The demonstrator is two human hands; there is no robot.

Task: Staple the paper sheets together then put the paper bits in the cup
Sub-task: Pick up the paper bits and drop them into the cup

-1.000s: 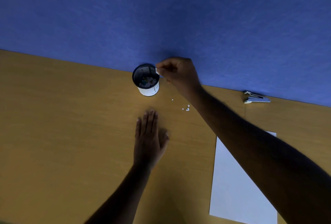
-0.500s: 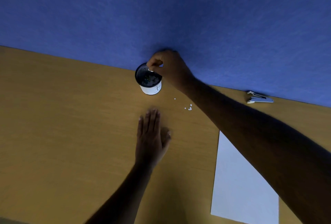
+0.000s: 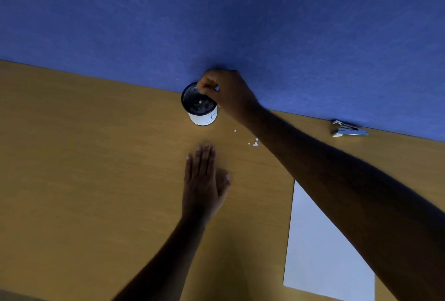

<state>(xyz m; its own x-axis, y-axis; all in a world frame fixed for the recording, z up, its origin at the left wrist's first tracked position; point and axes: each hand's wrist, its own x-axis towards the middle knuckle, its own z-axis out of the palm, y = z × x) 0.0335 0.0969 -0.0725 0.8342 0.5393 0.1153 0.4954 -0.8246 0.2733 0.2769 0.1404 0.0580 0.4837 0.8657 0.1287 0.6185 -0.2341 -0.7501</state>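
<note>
A small cup (image 3: 204, 117) with a black mesh top and white wall stands at the far edge of the desk. My right hand (image 3: 228, 94) hovers over its rim with the fingertips pinched together above the opening. A white speck shows inside the cup just below those fingertips, among darker bits. Several small white paper bits (image 3: 254, 143) lie on the desk right of the cup, partly under my right forearm. My left hand (image 3: 204, 180) rests flat on the desk in front of the cup, holding nothing. White paper sheets (image 3: 317, 240) lie at the lower right.
A silver stapler (image 3: 349, 129) lies at the desk's far edge on the right, against the blue partition (image 3: 216, 16). The wooden desk (image 3: 84, 168) stretches bare to the left. My right forearm crosses over the top of the paper sheets.
My right hand has moved left from beside the cup to above its opening, fingertips pinched. The left hand has stayed flat on the desk.
</note>
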